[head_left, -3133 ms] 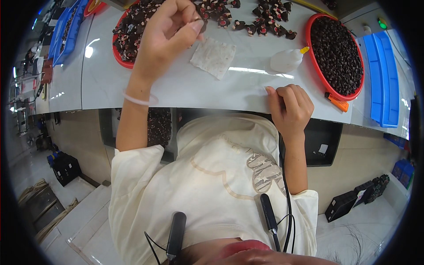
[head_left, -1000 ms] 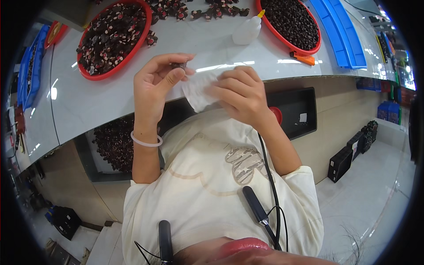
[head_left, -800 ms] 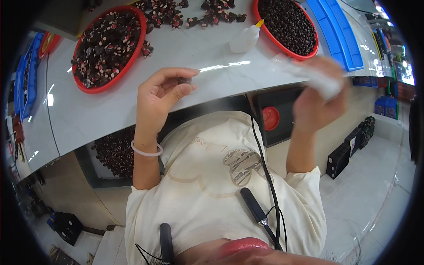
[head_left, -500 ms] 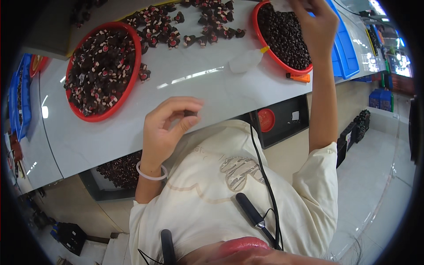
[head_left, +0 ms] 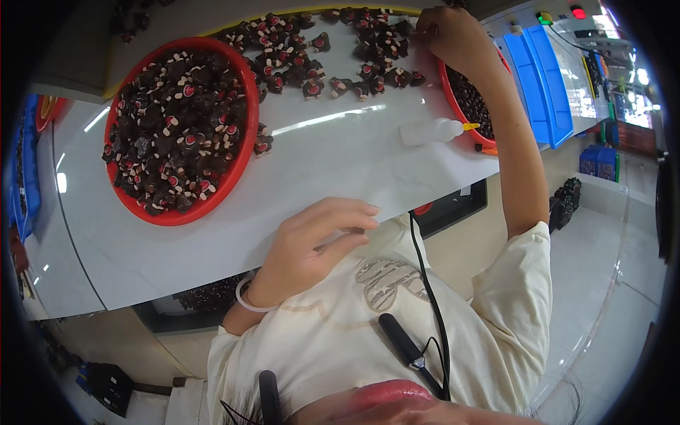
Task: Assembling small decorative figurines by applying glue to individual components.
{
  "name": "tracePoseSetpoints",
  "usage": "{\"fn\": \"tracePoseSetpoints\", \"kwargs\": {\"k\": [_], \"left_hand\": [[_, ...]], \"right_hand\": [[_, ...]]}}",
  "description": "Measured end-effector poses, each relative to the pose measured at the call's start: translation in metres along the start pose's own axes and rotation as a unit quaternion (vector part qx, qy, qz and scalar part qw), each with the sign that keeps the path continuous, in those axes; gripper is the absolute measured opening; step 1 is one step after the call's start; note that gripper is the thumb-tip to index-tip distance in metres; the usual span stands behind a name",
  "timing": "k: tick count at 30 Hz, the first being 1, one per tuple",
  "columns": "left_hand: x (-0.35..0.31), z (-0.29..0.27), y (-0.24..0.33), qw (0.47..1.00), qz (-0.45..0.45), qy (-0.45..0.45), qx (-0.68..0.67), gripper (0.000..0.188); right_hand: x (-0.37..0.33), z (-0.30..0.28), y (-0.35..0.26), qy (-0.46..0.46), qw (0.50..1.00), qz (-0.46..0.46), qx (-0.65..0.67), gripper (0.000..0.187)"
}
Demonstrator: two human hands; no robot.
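My left hand (head_left: 319, 241) hovers at the table's near edge with fingers curled toward the thumb. Whatever it holds, if anything, is hidden. Stretched to the far side, my right hand (head_left: 457, 39) has its fingers bent down beside a spread of small dark figures (head_left: 379, 46) with pale and red parts; its fingertips are blurred. Under that forearm is a red basin (head_left: 471, 103) of small dark pieces, partly covered. A white squeeze bottle (head_left: 428, 132) with a yellow tip lies beside it. To the left, a large red basin (head_left: 244, 152) is heaped with similar figures.
Blue trays (head_left: 542, 85) stand at the right, and another blue tray (head_left: 27, 177) is at the far left. An orange object (head_left: 485, 149) lies by the right basin. Dark bins (head_left: 453, 212) sit below the tabletop. A black cable (head_left: 425, 283) hangs over my shirt.
My right hand has moved left and down from above the right basin to the loose figures. My left hand has shifted right and lower; the dark piece in its fingers no longer shows.
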State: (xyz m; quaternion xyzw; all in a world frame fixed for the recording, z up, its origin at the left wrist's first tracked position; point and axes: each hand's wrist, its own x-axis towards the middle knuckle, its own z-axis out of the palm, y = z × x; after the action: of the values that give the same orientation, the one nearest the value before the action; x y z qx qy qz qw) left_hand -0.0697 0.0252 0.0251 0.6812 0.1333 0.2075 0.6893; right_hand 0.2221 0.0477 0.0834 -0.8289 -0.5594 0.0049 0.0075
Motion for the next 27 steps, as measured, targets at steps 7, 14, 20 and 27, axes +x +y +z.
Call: {"fn": "tracePoseSetpoints", "kwargs": {"k": [7,14,20,27], "left_hand": [[-0.001,-0.005,0.001,0.999,-0.012,-0.038,0.004,0.019],[-0.003,-0.005,0.001,0.998,-0.02,-0.051,0.012,0.02],[-0.002,-0.006,-0.001,0.998,-0.005,-0.048,0.033,0.02],[-0.002,-0.006,-0.003,0.998,0.005,-0.047,0.03,0.02]], "right_hand": [[-0.001,-0.015,-0.009,-0.057,0.982,-0.091,-0.156,0.015],[-0.007,-0.009,-0.027,-0.03,0.993,-0.013,0.11,0.031],[-0.016,0.022,-0.014,0.007,0.98,-0.118,0.16,0.031],[-0.017,0.006,0.007,0.04,0.976,-0.119,0.175,0.025]]}}
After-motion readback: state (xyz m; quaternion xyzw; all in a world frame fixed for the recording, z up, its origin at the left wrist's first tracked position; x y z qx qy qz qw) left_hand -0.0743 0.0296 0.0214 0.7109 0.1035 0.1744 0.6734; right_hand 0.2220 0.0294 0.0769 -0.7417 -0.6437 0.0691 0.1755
